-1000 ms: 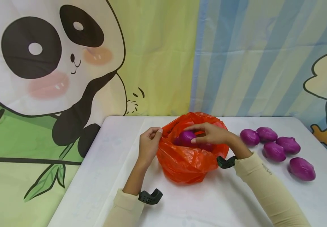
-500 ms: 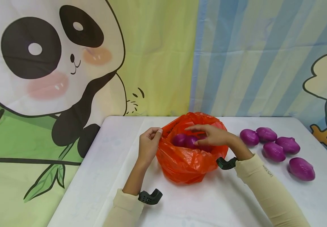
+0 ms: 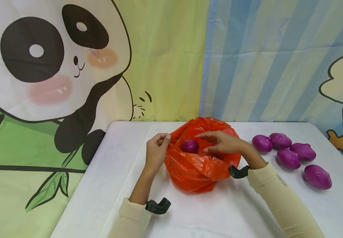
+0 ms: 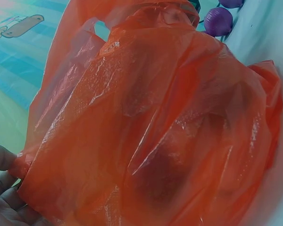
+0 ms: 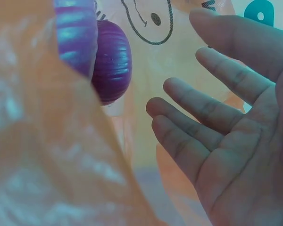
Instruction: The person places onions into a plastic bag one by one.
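Plastic bag [image 3: 189, 175], crinkled, ridged purple ovoids [image 3: 190, 146] inside, left hand [image 3: 156, 152] pinching it, right hand [image 3: 225, 141] spread

The left hand [image 3: 155, 152] pinches with curled fingers while the right hand [image 3: 226, 142] spreads its fingers apart.

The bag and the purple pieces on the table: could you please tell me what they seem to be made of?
Bag: most likely thin, glossy plastic film; it creases sharply, and dark shapes show through it in the left wrist view.
Purple pieces: perhaps moulded plastic or coated foam, smooth and shiny, with highlights on ridged surfaces; what is inside can't be told.
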`<action>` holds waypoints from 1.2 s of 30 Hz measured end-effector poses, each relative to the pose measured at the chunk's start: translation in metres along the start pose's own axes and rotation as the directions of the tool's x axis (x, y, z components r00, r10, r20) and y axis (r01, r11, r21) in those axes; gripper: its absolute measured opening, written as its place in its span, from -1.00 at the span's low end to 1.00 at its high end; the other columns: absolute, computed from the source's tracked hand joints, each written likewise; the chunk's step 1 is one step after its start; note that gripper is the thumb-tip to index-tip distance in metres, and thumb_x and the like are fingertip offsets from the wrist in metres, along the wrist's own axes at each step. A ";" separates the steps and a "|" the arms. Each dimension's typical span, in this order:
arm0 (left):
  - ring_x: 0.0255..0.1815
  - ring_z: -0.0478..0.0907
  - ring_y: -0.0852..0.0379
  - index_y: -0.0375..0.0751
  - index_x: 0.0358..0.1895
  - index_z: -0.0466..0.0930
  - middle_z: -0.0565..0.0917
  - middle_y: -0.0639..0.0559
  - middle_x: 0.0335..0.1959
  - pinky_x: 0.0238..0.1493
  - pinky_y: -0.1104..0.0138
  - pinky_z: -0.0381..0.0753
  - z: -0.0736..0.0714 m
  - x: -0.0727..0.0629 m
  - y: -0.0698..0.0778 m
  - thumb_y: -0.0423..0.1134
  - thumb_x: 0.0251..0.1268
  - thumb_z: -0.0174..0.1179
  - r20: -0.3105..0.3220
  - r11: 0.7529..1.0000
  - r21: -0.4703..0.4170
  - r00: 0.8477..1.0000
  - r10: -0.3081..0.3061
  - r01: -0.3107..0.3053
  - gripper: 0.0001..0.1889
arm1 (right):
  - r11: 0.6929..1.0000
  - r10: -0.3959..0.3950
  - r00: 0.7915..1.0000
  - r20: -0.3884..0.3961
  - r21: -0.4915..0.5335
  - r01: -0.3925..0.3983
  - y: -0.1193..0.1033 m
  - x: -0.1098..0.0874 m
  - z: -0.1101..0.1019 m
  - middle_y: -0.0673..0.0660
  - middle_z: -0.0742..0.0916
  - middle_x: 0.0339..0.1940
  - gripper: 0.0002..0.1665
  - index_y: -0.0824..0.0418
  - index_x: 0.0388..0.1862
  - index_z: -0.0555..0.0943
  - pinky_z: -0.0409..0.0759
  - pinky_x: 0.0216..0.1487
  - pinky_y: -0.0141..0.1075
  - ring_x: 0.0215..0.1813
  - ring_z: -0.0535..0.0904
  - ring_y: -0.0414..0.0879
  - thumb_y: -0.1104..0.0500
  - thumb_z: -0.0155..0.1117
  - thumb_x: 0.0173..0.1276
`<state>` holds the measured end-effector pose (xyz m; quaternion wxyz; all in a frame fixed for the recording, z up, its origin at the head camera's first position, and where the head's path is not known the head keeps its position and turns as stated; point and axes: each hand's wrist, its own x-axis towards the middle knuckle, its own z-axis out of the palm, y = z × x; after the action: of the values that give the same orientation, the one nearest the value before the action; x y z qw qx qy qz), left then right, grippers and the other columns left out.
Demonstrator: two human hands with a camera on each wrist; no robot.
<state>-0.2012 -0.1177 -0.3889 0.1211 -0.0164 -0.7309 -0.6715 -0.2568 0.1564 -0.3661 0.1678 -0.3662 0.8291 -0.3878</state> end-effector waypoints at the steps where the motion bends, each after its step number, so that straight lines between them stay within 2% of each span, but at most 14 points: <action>1: -0.38 0.52 0.07 -0.29 -0.12 0.69 0.66 -0.16 -0.35 -0.37 0.40 0.55 0.000 0.000 0.000 -0.19 0.41 0.17 0.001 1.000 0.000 1.000 -0.002 0.002 -0.77 | 1.000 0.001 1.000 -0.001 -0.002 -0.001 0.001 0.000 0.000 0.24 0.49 0.33 -0.35 0.22 0.38 0.41 0.36 0.24 0.15 0.34 0.35 0.19 0.16 0.33 0.34; 7: -0.38 0.50 0.08 -0.37 -0.09 0.67 0.66 -0.20 -0.33 -0.37 0.40 0.54 0.000 -0.001 0.005 -0.25 0.42 0.14 0.004 1.000 0.013 1.000 -0.028 0.028 -0.77 | 1.000 0.005 1.000 -0.014 -0.023 -0.005 0.001 -0.003 0.000 0.16 0.52 0.31 -0.38 0.09 0.36 0.46 0.39 0.23 0.12 0.32 0.38 0.18 0.15 0.34 0.33; 13: -0.39 0.50 0.09 -0.44 -0.11 0.64 0.65 -0.20 -0.37 -0.36 0.41 0.55 -0.001 -0.015 0.034 -0.32 0.43 0.10 0.003 1.000 0.029 1.000 -0.006 0.006 -0.78 | 0.998 -0.006 1.000 -0.024 -0.057 0.004 0.001 -0.006 0.002 0.09 0.57 0.26 -0.42 0.07 0.33 0.50 0.46 0.18 0.03 0.25 0.43 0.17 0.11 0.35 0.33; 15: -0.39 0.51 0.10 -0.44 -0.11 0.64 0.65 -0.22 -0.36 -0.35 0.41 0.56 -0.002 -0.017 0.037 -0.32 0.43 0.10 0.004 1.000 0.028 1.000 0.001 -0.001 -0.78 | 0.998 -0.013 1.000 -0.025 -0.065 0.012 0.000 -0.008 0.002 0.07 0.58 0.24 -0.43 0.08 0.32 0.51 0.50 0.14 0.00 0.19 0.46 0.15 0.09 0.35 0.33; 19: -0.38 0.51 0.08 -0.43 -0.10 0.65 0.65 -0.27 -0.33 -0.34 0.41 0.56 -0.002 -0.016 0.036 -0.31 0.43 0.11 0.008 1.000 0.027 1.000 -0.006 0.006 -0.77 | 0.995 -0.047 0.998 -0.033 -0.087 0.044 -0.001 -0.011 0.002 0.04 0.60 0.21 -0.44 0.09 0.31 0.52 0.50 0.14 -0.01 0.18 0.47 0.13 0.08 0.35 0.33; 23: -0.40 0.50 0.09 -0.44 -0.10 0.65 0.65 -0.24 -0.35 -0.36 0.42 0.55 -0.001 -0.016 0.037 -0.32 0.43 0.10 0.008 1.000 0.030 1.000 -0.010 0.010 -0.78 | 0.993 -0.079 0.996 -0.042 -0.093 0.074 -0.003 -0.016 0.001 0.05 0.60 0.21 -0.45 0.11 0.30 0.52 0.45 0.20 0.03 0.26 0.45 0.13 0.11 0.35 0.33; 30: -0.41 0.49 0.07 -0.36 -0.09 0.67 0.65 -0.17 -0.36 -0.40 0.41 0.54 0.000 0.000 0.004 -0.25 0.43 0.13 0.004 1.000 0.026 1.000 -0.017 0.017 -0.76 | 0.993 -0.071 0.994 -0.081 -0.096 0.063 -0.005 -0.030 -0.001 0.06 0.61 0.19 -0.47 0.12 0.30 0.53 0.52 0.11 0.05 0.20 0.49 0.11 0.12 0.32 0.36; 36: -0.39 0.49 0.06 -0.29 -0.10 0.68 0.65 -0.13 -0.36 -0.39 0.41 0.54 0.000 -0.001 0.001 -0.15 0.42 0.17 -0.006 1.000 0.016 1.000 0.001 -0.001 -0.74 | 0.996 -0.052 0.989 -0.135 -0.084 0.041 -0.003 -0.044 -0.003 0.11 0.59 0.21 -0.48 0.13 0.28 0.54 0.51 0.11 0.08 0.26 0.43 0.14 0.16 0.33 0.34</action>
<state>-0.1997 -0.1177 -0.3882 0.1239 -0.0139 -0.7358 -0.6656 -0.2278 0.1893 -0.3624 0.0864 -0.3645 0.8448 -0.3821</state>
